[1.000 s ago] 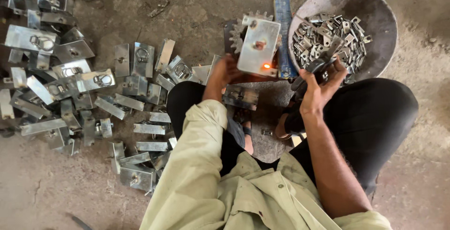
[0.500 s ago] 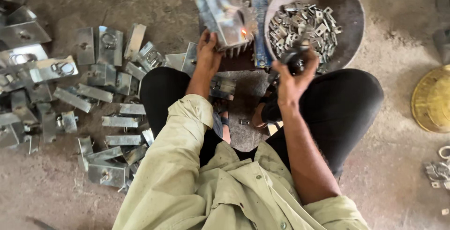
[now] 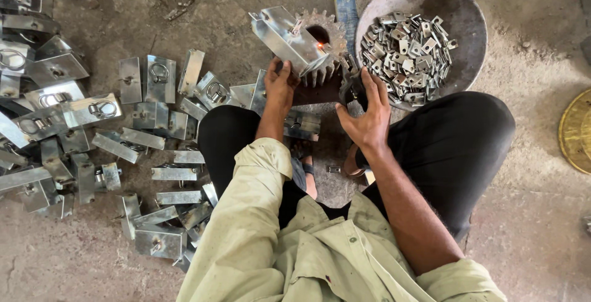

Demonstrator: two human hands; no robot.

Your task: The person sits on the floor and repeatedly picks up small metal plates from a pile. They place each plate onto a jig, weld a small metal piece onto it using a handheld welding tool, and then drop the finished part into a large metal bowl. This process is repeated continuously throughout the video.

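Two hands worked at twelve o'clock: left hand point(image 3: 280, 83) gripped a plate point(image 3: 284, 36) steadied on the gear point(image 3: 323, 46); right hand point(image 3: 368, 114) clenched a dark tool point(image 3: 352, 86) beside the bowl point(image 3: 455, 6).

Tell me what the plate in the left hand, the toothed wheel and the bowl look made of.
Plate: bright sheet steel, probably zinc-plated, mirror-like glare. Toothed wheel: dull grey steel or iron, unpolished. Bowl: thin metal, matte grey, worn and stained.

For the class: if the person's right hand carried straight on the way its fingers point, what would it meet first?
Most likely the metal bowl heaped with small metal brackets; the right hand points up towards it, though depth is uncertain.
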